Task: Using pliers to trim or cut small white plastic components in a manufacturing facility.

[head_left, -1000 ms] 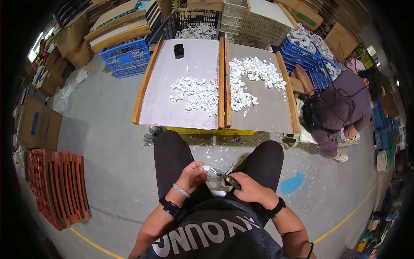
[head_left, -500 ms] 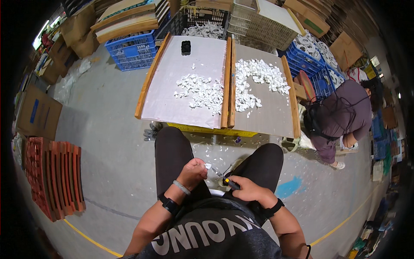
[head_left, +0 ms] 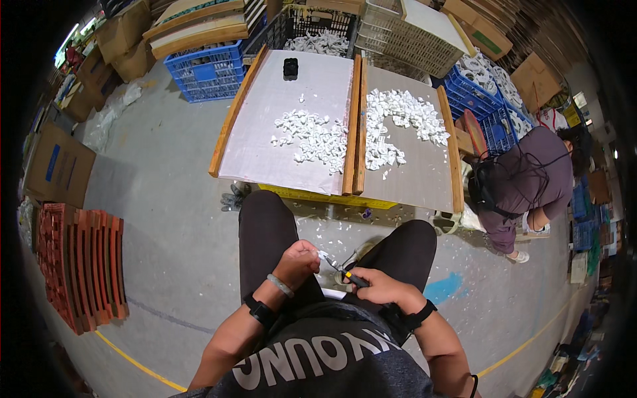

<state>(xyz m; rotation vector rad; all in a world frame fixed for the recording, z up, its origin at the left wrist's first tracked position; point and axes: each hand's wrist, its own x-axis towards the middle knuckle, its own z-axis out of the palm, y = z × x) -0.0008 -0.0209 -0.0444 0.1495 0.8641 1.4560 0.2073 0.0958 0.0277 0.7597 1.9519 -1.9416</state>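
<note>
My left hand [head_left: 298, 261] is closed, its fingertips pinching a small white plastic piece [head_left: 322, 255] above the gap between my knees. In my right hand [head_left: 380, 287] is a utility knife [head_left: 350, 275] with a black and yellow handle, its narrow blade pointing up and left. The blade tip meets the white piece or lies right beside it; the exact contact is too small to tell. In front of my knees, loose white pieces [head_left: 325, 147] lie on the left board, and a denser heap [head_left: 415, 109] covers part of the right board.
Wooden strips [head_left: 355, 132] edge both boards, and a small black object [head_left: 290, 69] lies on the left one. Blue crates [head_left: 206, 71] stand behind. Stacked red-brown panels [head_left: 83, 265] are at left. To the right, a person [head_left: 527, 176] bends over. White scraps litter the floor.
The whole view has shifted slightly. My hands stay close together with the knife at the white piece; the blade's angle differs only a little.
</note>
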